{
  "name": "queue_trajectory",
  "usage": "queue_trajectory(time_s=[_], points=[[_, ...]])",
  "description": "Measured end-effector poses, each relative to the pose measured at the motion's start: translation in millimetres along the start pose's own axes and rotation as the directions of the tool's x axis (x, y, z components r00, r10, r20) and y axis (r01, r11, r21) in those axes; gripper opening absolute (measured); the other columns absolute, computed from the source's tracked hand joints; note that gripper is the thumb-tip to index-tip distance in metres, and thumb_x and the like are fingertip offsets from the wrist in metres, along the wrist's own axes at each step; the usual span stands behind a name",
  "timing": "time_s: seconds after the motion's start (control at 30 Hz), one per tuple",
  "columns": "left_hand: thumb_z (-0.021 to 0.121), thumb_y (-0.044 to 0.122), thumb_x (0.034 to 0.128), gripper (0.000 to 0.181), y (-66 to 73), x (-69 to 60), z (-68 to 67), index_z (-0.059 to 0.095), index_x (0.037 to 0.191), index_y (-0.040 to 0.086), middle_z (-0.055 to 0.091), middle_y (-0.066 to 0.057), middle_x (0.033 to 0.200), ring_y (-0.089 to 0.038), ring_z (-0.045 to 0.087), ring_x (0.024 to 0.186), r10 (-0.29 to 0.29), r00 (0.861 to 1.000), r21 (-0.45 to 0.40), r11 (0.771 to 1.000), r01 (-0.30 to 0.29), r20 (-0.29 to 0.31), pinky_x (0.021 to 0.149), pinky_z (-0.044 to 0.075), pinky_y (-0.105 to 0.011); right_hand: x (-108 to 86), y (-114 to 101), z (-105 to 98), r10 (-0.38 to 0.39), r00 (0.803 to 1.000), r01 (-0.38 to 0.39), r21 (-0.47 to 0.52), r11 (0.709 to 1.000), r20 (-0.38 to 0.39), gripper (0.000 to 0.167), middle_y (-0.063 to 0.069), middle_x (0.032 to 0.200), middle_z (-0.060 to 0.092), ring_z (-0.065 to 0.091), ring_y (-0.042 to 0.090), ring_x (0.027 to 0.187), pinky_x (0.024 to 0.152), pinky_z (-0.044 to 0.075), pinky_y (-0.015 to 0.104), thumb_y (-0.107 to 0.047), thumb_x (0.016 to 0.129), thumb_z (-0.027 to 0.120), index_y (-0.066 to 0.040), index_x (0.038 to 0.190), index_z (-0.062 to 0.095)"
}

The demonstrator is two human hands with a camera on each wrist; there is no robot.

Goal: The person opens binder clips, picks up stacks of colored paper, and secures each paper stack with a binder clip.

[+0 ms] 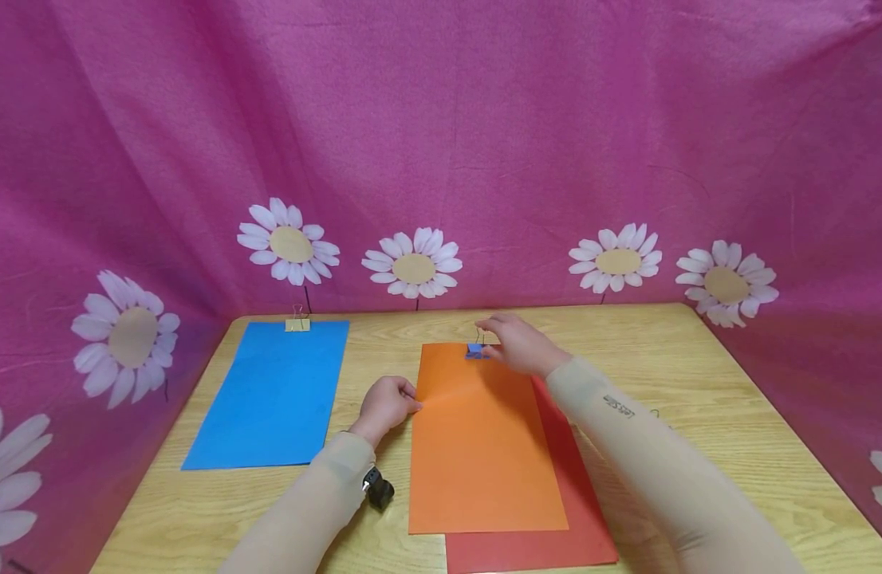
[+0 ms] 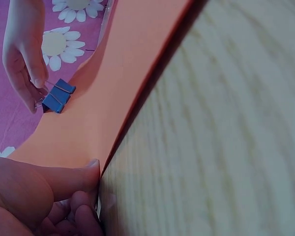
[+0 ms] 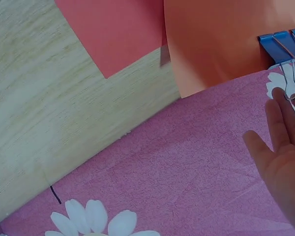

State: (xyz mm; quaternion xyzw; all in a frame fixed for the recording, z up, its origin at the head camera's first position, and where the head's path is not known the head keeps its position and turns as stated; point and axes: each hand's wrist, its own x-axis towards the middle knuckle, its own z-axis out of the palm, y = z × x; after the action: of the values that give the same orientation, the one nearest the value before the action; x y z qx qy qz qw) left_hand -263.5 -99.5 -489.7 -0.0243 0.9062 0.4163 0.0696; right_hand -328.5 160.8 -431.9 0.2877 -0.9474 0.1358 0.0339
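Observation:
Orange paper point(image 1: 484, 454) lies partly over red paper point(image 1: 549, 550) in the middle of the table. My left hand point(image 1: 389, 405) pinches the orange paper's left edge between thumb and fingers; in the left wrist view its thumb point(image 2: 78, 179) presses on top. A blue binder clip point(image 1: 475, 351) sits on the paper's far edge. My right hand point(image 1: 520, 344) holds that clip by its wire handles, and the right wrist view shows a fingertip against the wire point(image 3: 291, 91). Whether the clip's jaws are spread cannot be made out.
Blue paper point(image 1: 276, 399) with a gold binder clip point(image 1: 297, 324) on its far edge lies at the left of the wooden table point(image 1: 735, 446). Another wire handle point(image 1: 655, 413) shows beside the right forearm. A pink cloth point(image 1: 513, 143) with daisies hangs around the table.

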Motion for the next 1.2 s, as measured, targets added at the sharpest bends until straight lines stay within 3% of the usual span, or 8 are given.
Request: queue_trajectory(time_s=[0.43,0.9,1.0,1.2], points=[[0.080,0.011,0.0893,0.010,-0.1,0.6,-0.1,0.071,0.091,0.007,0.067,-0.006,0.084,-0.021,0.055,0.077,0.003,1.000,0.004,1.000,-0.003,0.002,0.074,0.047,-0.033,6.1,3.9,4.0,-0.034,0.999,0.034,-0.015,0.999,0.001,0.052,0.023,0.140,0.061,0.056,0.040,0.133,0.116,0.041,0.050,-0.017,0.098,0.071,0.003,0.143,0.055],[0.079,0.010,0.0894,0.008,0.0,1.2,0.6,0.072,0.090,0.008,0.065,-0.004,0.082,-0.020,0.055,0.075,0.003,1.000,0.022,1.000,-0.003,0.006,0.074,0.046,-0.033,-7.9,6.3,1.6,0.047,0.999,-0.047,-0.007,0.999,0.009,0.062,0.024,0.147,0.054,0.050,0.043,0.138,0.119,0.037,0.053,-0.021,0.099,0.070,0.001,0.151,0.047],[0.079,0.010,0.0893,0.008,-0.7,2.3,1.0,0.072,0.090,0.008,0.065,-0.004,0.081,-0.020,0.055,0.075,0.000,1.000,0.019,1.000,0.000,0.007,0.074,0.045,-0.032,-15.5,5.6,0.4,0.045,0.999,-0.046,-0.017,0.999,-0.029,0.056,0.024,0.140,0.058,0.055,0.042,0.133,0.116,0.040,0.053,-0.019,0.098,0.071,0.004,0.145,0.052],[0.079,0.010,0.0893,0.008,-1.4,3.4,1.3,0.072,0.090,0.009,0.064,-0.004,0.081,-0.020,0.055,0.076,0.010,1.000,0.030,0.999,-0.010,0.006,0.075,0.046,-0.033,-40.6,0.8,-1.8,0.043,0.997,-0.046,-0.035,0.998,-0.065,0.030,0.020,0.116,0.064,0.064,0.038,0.109,0.102,0.051,0.051,-0.017,0.096,0.073,0.004,0.117,0.065]])
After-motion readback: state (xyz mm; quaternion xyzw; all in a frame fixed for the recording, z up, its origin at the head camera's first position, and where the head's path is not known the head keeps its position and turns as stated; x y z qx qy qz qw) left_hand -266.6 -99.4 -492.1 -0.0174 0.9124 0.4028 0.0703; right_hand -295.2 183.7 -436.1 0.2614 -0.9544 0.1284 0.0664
